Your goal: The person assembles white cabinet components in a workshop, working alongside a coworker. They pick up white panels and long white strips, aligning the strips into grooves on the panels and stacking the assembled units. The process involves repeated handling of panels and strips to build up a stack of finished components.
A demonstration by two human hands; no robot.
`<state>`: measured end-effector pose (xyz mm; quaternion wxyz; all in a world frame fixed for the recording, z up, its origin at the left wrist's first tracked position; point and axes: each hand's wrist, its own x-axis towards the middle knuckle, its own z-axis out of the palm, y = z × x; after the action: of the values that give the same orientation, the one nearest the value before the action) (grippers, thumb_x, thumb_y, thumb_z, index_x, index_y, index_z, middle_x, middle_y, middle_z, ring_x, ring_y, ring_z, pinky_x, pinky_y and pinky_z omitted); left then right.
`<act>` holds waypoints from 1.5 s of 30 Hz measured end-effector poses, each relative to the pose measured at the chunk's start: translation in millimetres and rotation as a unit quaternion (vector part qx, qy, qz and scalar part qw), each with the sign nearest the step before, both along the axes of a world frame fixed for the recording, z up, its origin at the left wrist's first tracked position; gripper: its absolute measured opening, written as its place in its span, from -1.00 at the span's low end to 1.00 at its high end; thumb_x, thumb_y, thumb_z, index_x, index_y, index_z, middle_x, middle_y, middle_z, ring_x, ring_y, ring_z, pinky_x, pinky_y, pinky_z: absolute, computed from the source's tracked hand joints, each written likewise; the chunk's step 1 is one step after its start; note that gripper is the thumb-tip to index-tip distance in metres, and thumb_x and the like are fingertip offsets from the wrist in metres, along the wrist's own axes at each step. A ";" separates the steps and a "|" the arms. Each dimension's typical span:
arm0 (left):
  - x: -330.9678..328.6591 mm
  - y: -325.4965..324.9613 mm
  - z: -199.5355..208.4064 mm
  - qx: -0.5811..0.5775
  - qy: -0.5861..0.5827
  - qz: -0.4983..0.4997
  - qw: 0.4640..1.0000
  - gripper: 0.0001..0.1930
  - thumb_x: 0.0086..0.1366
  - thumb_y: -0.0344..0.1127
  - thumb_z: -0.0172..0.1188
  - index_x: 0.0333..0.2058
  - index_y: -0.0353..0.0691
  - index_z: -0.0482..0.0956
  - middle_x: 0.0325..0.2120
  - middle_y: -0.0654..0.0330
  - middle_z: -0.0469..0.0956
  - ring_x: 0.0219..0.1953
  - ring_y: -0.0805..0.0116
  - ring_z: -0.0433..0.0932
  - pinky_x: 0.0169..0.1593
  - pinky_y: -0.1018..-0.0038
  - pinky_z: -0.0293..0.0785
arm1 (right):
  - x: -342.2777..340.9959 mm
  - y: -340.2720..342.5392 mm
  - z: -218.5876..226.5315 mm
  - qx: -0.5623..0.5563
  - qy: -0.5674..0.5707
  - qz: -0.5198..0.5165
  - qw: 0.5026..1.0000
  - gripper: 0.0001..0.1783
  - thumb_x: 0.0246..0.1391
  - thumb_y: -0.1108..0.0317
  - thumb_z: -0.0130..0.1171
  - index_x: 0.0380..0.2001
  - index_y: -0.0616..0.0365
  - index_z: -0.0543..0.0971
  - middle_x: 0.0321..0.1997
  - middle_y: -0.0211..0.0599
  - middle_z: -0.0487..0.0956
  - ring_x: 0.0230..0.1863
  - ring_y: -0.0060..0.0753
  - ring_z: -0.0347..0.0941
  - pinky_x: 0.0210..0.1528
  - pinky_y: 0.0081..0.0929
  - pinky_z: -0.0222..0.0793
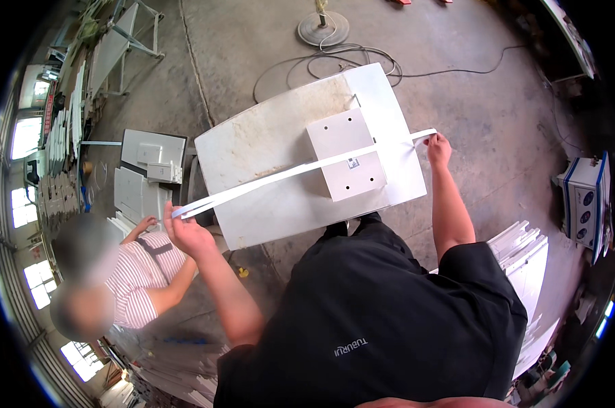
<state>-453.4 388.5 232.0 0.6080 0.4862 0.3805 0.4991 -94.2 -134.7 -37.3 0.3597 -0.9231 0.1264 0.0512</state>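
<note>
A long, thin white strip (273, 180) is stretched between my two hands, running slantwise over the worktable. My left hand (190, 236) has its fingers closed on the strip's left end, just past the table's left edge. The strip's other end is pinched in my right hand (439, 149), out beyond the table's right edge. Beneath the strip lies a flat, pale box (333, 139) with several dark round holes and a small printed label. It rests on the white tabletop (253, 146), whose surface has brownish stains. The strip crosses over the box; whether it touches is unclear.
A co-worker in a striped shirt (141, 285) is close on my left, near smaller white panels and boxes (147, 173). Beyond the table, a round stand base (323, 30) has black cable (368, 58) coiled around it. White panels (525, 262) are stacked at right, near a blue-edged carton (585, 204).
</note>
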 end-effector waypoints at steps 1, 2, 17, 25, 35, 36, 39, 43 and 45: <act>3.6 -0.5 6.4 0.015 0.009 0.002 1.000 -0.66 0.29 -0.46 0.02 0.04 -0.37 0.45 -0.25 0.20 0.45 -0.20 0.42 0.44 -0.10 0.48 0.39 | 2.6 8.7 -9.3 0.028 -0.002 -0.007 1.000 -0.58 0.23 -0.04 0.01 -0.31 0.05 0.67 -0.48 -0.33 0.67 -0.39 -0.32 0.61 -0.28 -0.39 0.42; 6.5 -5.2 14.7 0.017 0.015 -0.009 1.000 -0.65 0.30 -0.46 0.03 0.05 -0.36 0.44 -0.22 0.20 0.44 -0.17 0.41 0.43 -0.08 0.47 0.39 | 2.5 20.6 -11.6 0.062 -0.008 -0.019 0.998 -0.56 0.24 -0.06 0.02 -0.33 0.08 0.66 -0.49 -0.33 0.67 -0.41 -0.39 0.60 -0.30 -0.41 0.41; 2.0 -34.1 66.0 0.063 0.056 -0.031 0.996 -0.76 0.33 -0.45 0.09 -0.04 -0.34 0.45 -0.22 0.16 0.47 -0.22 0.43 0.43 -0.17 0.52 0.38 | 7.5 37.7 -4.8 0.183 -0.029 0.010 0.983 -0.75 0.14 0.25 0.14 -0.17 0.00 0.69 -0.40 -0.33 0.69 -0.35 -0.54 0.60 -0.26 -0.51 0.46; 14.6 -64.1 55.5 0.051 0.105 -0.033 0.993 -0.79 0.35 -0.44 0.11 -0.06 -0.32 0.48 -0.22 0.15 0.51 -0.34 0.46 0.43 -0.19 0.54 0.44 | -11.0 92.8 -52.8 0.007 0.050 0.039 0.998 -0.73 0.11 0.12 0.22 -0.19 -0.04 0.70 -0.30 -0.26 0.69 -0.21 -0.32 0.63 -0.13 -0.40 0.47; -13.7 -73.2 37.1 0.103 0.193 -0.024 0.975 -0.80 0.27 -0.42 0.19 -0.14 -0.35 0.55 -0.27 0.23 0.54 -0.26 0.52 0.47 -0.12 0.57 0.41 | -7.2 102.7 -206.8 0.302 0.140 0.108 0.937 -0.57 0.14 0.16 0.21 -0.02 0.22 0.60 -0.36 -0.38 0.63 -0.34 -0.51 0.53 -0.31 -0.50 0.45; -15.8 -82.3 43.0 0.093 0.161 -0.029 0.982 -0.82 0.28 -0.41 0.20 -0.16 -0.30 0.57 -0.29 0.29 0.53 -0.28 0.60 0.45 -0.17 0.61 0.39 | -1.2 106.3 -185.6 0.578 0.335 -0.084 0.740 -0.64 0.23 0.20 0.10 -0.04 0.21 0.57 -0.40 -0.37 0.58 -0.38 -0.51 0.48 -0.33 -0.45 0.45; -18.3 -101.1 50.7 0.101 0.232 -0.083 0.964 -0.88 0.29 -0.43 0.20 -0.20 -0.25 0.57 -0.33 0.36 0.52 -0.37 0.65 0.44 -0.33 0.62 0.37 | -14.2 86.3 -162.8 0.320 0.259 0.102 0.905 -0.80 0.15 0.27 0.18 -0.29 0.18 0.58 -0.51 -0.42 0.51 -0.53 -0.54 0.44 -0.58 -0.56 0.36; -32.8 -112.2 27.8 0.203 0.237 -0.093 0.946 -0.89 0.23 -0.45 0.26 -0.25 -0.22 0.59 -0.37 0.26 0.56 -0.36 0.50 0.50 -0.36 0.57 0.38 | -57.2 65.7 -99.6 0.218 0.221 0.193 0.931 -0.66 0.19 0.23 0.12 -0.06 0.22 0.56 -0.28 -0.37 0.62 -0.29 -0.52 0.54 -0.40 -0.54 0.46; -23.0 -110.3 24.3 0.232 0.256 -0.104 0.933 -0.88 0.18 -0.46 0.28 -0.27 -0.21 0.60 -0.37 0.23 0.57 -0.34 0.45 0.52 -0.36 0.54 0.40 | -69.7 62.4 -80.1 0.198 0.214 0.216 0.932 -0.56 0.19 0.19 0.13 0.06 0.23 0.52 -0.23 -0.36 0.62 -0.24 -0.53 0.56 -0.40 -0.56 0.44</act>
<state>-476.3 278.2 256.3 0.4089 0.7620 0.3442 0.3658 -163.9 -72.3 -117.4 0.4798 -0.8055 -0.0149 0.3476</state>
